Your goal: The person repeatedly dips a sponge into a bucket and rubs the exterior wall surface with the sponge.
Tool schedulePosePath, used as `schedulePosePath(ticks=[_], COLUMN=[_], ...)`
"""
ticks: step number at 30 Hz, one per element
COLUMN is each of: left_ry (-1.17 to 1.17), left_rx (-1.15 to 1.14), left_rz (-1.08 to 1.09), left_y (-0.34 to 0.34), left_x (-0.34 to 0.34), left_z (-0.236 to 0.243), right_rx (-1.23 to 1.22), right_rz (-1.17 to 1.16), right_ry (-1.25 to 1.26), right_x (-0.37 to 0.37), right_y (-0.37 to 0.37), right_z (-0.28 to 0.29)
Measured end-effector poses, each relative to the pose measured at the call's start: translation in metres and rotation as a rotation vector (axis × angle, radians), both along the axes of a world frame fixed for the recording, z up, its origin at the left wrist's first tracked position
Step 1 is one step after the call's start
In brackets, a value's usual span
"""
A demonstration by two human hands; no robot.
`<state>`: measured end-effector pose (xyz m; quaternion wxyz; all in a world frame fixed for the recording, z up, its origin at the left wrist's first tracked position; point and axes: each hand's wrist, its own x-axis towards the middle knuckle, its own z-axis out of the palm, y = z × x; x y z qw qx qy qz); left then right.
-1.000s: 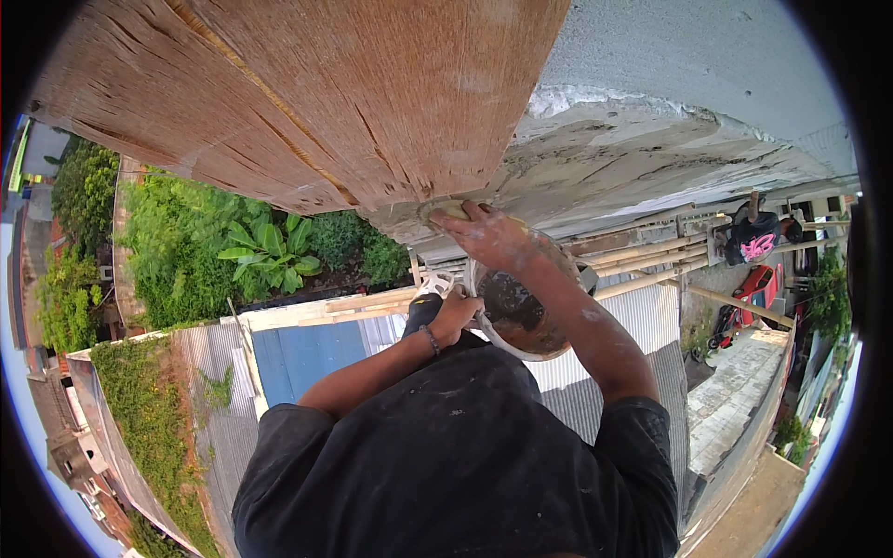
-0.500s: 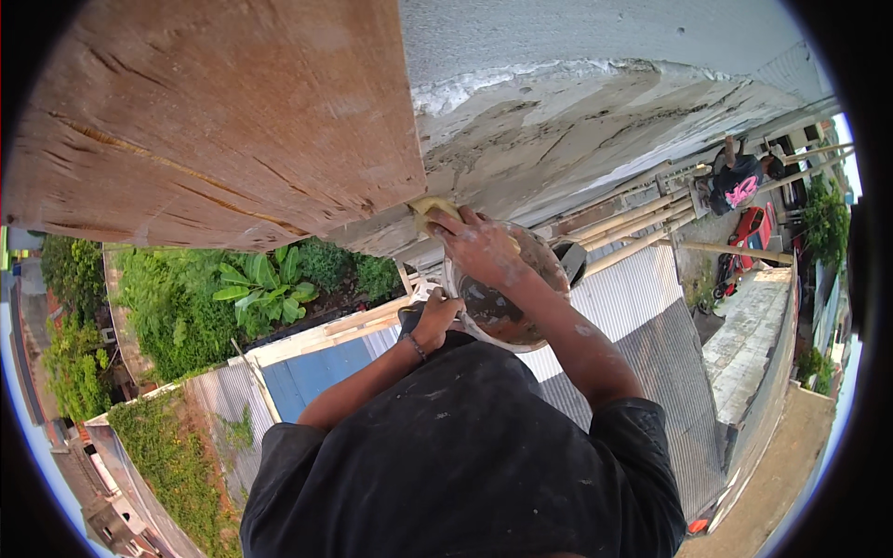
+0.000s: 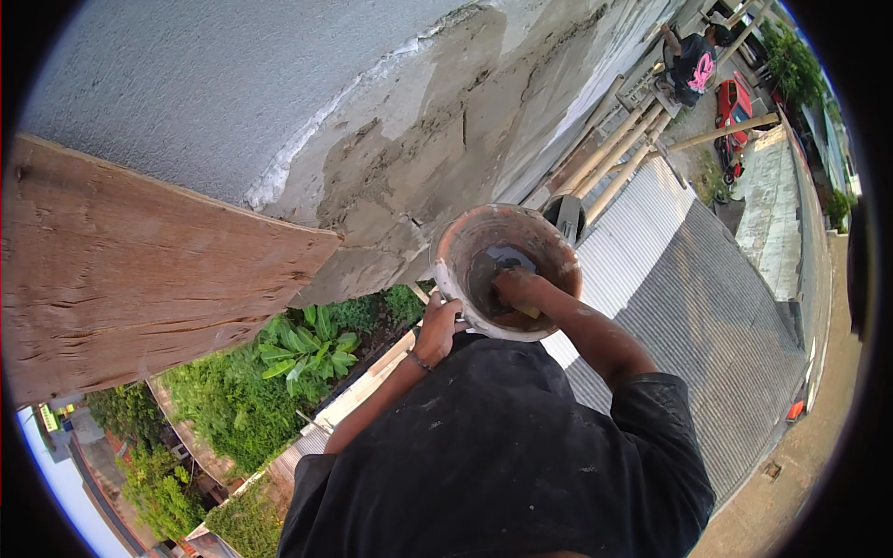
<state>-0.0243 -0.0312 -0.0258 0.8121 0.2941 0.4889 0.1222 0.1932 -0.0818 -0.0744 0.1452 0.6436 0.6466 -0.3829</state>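
Observation:
A round bucket (image 3: 474,232), smeared with mortar inside and on its rim, is held in front of my body. My left hand (image 3: 437,333) grips its near left rim, fingers wrapped round the edge. Down inside the bucket, at the murky water (image 3: 498,260), is my right hand (image 3: 516,290), closed on a yellowish sponge (image 3: 528,312). Only a small part of the sponge shows, and my fingertips are partly hidden. Beyond the bucket rises a wall with a damp grey-brown plaster band (image 3: 446,121) beneath a rougher grey surface (image 3: 186,93).
A broad wooden board (image 3: 139,270) juts in from the left against the wall. Bamboo poles (image 3: 619,149) run along the wall at the right, with another person (image 3: 693,70) farther off. Far below lie a corrugated roof (image 3: 688,298), green plants (image 3: 312,349) and a red vehicle (image 3: 733,102).
My right hand has come away from the wall by the board's edge and gone down into the bucket with the sponge. My left hand still holds the rim. The view has turned.

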Motion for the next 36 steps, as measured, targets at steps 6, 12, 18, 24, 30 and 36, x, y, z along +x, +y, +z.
schedulePosePath(ticks=[6,12,18,24,30,36], left_ry=[0.044,0.088,0.028,0.054,0.057,0.017], left_rx=[0.006,-0.001,-0.017,-0.038,0.041,0.069], left_rz=[0.034,-0.014,0.018,0.077,0.007,-0.089], left_y=[0.001,0.004,0.0,-0.001,-0.001,0.004], left_x=[-0.002,-0.011,-0.018,-0.025,-0.02,0.003], left_z=[-0.007,-0.027,-0.022,-0.023,0.0,0.022], right_rx=[0.372,1.079,1.048,0.941,0.316,0.099], right_rz=[-0.195,0.186,0.198,-0.133,-0.291,-0.162], right_ry=[0.121,0.222,0.195,0.238,0.148,0.027], right_x=[0.004,-0.057,-0.074,-0.05,-0.001,0.009], right_y=[0.016,0.083,0.126,0.074,0.003,-0.016], right_z=[0.134,0.145,0.095,0.127,0.114,-0.011])
